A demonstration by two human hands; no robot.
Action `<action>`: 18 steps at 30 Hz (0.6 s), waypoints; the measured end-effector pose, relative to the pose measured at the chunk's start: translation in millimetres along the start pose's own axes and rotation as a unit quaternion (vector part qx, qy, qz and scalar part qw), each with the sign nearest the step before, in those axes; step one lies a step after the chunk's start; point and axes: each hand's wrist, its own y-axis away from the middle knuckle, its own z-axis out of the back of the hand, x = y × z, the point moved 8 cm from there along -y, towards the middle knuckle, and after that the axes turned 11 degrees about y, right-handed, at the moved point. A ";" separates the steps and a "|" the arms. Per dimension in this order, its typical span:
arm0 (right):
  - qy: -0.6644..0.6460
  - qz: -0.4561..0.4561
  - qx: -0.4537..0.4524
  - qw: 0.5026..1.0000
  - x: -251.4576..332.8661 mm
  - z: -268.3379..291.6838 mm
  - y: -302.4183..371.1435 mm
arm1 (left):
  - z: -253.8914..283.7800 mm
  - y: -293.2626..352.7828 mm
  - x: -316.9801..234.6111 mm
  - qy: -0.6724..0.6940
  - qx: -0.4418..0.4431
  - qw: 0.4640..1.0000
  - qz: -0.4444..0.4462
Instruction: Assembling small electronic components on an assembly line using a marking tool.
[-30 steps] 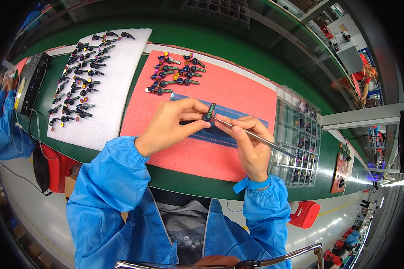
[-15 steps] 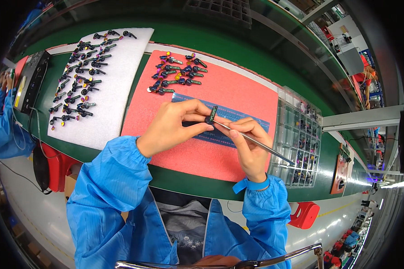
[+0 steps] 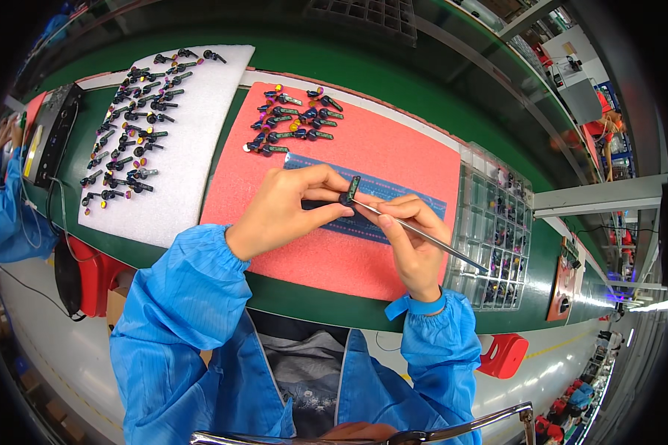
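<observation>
Between thumb and fingers, my left hand (image 3: pixel 289 208) pinches a small dark earbud part (image 3: pixel 352 190) with a green circuit strip along its stem. My right hand (image 3: pixel 412 241) grips metal tweezers (image 3: pixel 438 244), whose tip touches the earbud part near its round end. Both hands are above a blue printed strip sheet (image 3: pixel 393 194) that lies on a pink foam mat (image 3: pixel 304 256). Several similar earbud parts (image 3: pixel 293 122) sit in two columns on the mat's far left area.
On the left, a white foam sheet (image 3: pixel 193 141) carries rows of more earbud parts. A clear compartment tray (image 3: pixel 490 230) with small parts stands right of the mat. A black box (image 3: pixel 54 133) is at the far left. A red stool (image 3: pixel 505 356) stands below the green bench (image 3: pixel 312 305).
</observation>
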 end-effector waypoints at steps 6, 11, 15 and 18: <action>-0.005 0.001 -0.002 1.000 0.9 -0.7 -0.4 | -0.6 -0.2 -0.3 0.000 0.001 1.000 -0.002; 0.005 -0.004 0.001 1.000 -1.5 0.3 0.0 | -0.6 -0.1 -0.4 -0.001 -0.002 1.000 0.000; 0.000 -0.002 -0.002 1.000 0.4 -0.9 -0.1 | -0.8 -0.4 -4.5 -0.021 -0.003 1.000 -0.006; 0.035 0.019 -0.001 0.999 5.2 -2.4 -0.3 | -0.6 0.3 -7.0 -0.037 -0.006 0.999 -0.013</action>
